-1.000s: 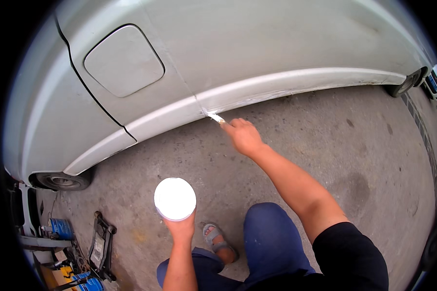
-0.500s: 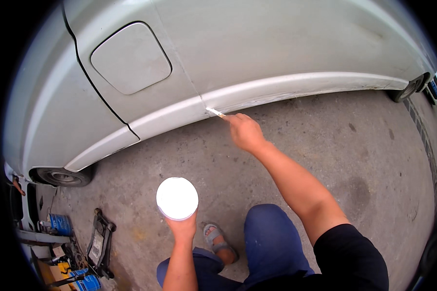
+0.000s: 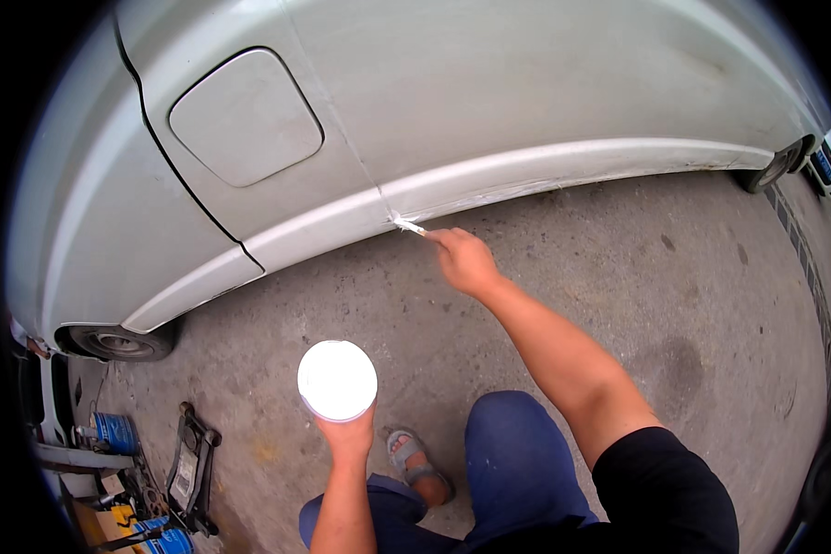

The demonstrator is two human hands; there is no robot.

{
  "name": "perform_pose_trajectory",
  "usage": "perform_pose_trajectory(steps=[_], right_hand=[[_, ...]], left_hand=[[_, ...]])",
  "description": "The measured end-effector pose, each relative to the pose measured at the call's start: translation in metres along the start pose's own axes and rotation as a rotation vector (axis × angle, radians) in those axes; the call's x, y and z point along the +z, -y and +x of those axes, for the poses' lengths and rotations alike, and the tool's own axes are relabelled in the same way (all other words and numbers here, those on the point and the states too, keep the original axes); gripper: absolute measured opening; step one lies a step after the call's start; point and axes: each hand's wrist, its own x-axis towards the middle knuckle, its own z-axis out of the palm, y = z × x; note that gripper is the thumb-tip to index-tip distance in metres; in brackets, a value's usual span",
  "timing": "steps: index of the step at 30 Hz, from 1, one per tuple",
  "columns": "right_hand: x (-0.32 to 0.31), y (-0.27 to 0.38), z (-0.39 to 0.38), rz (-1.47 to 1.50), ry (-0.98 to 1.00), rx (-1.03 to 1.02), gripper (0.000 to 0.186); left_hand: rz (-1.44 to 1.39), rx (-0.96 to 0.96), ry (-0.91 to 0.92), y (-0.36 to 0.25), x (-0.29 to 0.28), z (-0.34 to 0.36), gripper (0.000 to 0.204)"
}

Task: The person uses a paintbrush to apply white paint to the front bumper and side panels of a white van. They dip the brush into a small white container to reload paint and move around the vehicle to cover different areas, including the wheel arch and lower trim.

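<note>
My right hand (image 3: 463, 263) grips a small brush (image 3: 414, 227) with white material on its tip, touching the lower sill (image 3: 314, 226) of a silver-grey vehicle (image 3: 545, 83) where a faint vertical seam crosses it. A small white patch shows around the tip. Below and to the left, my left hand (image 3: 343, 434) holds a round white container (image 3: 337, 377), held away from the bodywork. Its top shows bright white; whether that is a lid or contents I cannot tell. A fuel flap (image 3: 246, 115) sits above and left of the brush.
A black metal jack or car part (image 3: 194, 471) lies on the concrete floor (image 3: 619, 258) at lower left, beside blue cans (image 3: 113, 434) and assorted tools. Wheels (image 3: 120, 344) stand at both ends of the sill. Another person's hand (image 3: 37, 349) shows at the far left edge.
The brush rose slightly half a second ago and is now a little lower again at the seam. The other person's hand at the far left has partly slipped behind the bodywork.
</note>
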Motion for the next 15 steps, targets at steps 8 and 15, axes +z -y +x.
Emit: perform_pose_trajectory(steps=[8,15], right_hand=[[0.006,-0.004,-0.004,0.013,-0.031,-0.038,0.025],[0.010,-0.002,0.000,0.023,-0.012,-0.025,0.025]], left_hand=[[0.008,0.001,-0.012,0.001,0.001,0.001,0.068],[0.021,0.003,0.008,0.007,0.000,0.002,0.070]])
